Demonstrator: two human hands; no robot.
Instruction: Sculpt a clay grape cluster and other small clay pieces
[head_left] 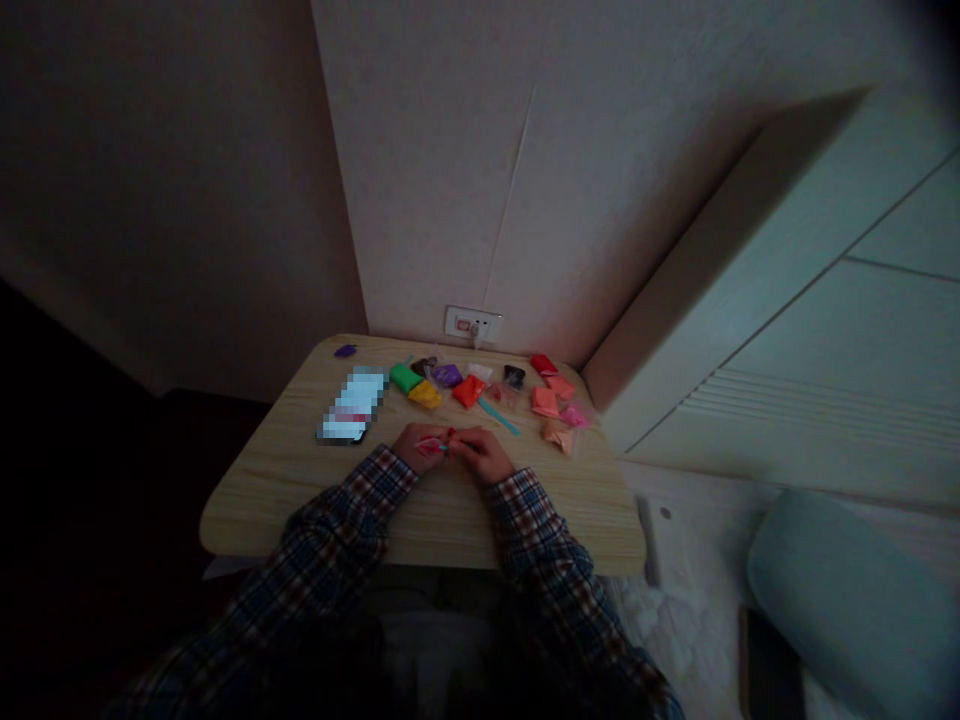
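My left hand (416, 445) is closed over the near middle of the wooden table. It holds a small clear packet with red, clay-like stuff (430, 446). Against it, my right hand (484, 457) has its fingers pinched together. A thin light-blue tip (444, 448) shows between the two hands, and a small red bit (451, 433) sits at the fingertips. What exactly the right fingers grip is too small to tell. Just beyond the hands lie a red packet (468, 391), a yellow packet (425, 395) and a light-blue strip (498, 416).
A lit phone (354, 405) lies left on the wooden table (277, 505). Toward the back are a green packet (405, 377), a purple one (448, 376) and a black one (514, 376). Several pink and orange packets (545, 401) lie right. A wall socket (473, 324) is behind.
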